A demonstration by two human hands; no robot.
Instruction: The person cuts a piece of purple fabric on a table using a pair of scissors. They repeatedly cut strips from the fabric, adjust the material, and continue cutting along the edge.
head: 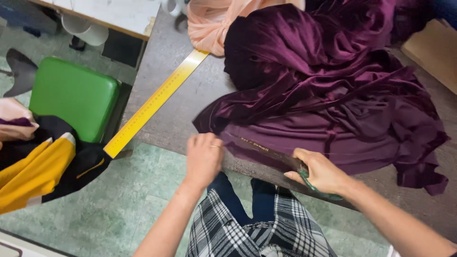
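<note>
A large heap of dark purple velvet fabric [328, 81] lies on a grey-brown table [176, 95]. My left hand [203, 157] rests at the table's near edge, fingers curled on the fabric's folded edge. My right hand [320, 170] grips the fabric's lower edge further right, and something with a green handle [314, 186] shows under the palm. A folded band of the purple cloth runs between the two hands.
A long yellow ruler [154, 102] lies diagonally on the table and overhangs its left edge. Peach fabric [209, 21] sits at the back. A green stool [71, 97] and yellow-black clothing [40, 169] stand left, over a green tiled floor [133, 209].
</note>
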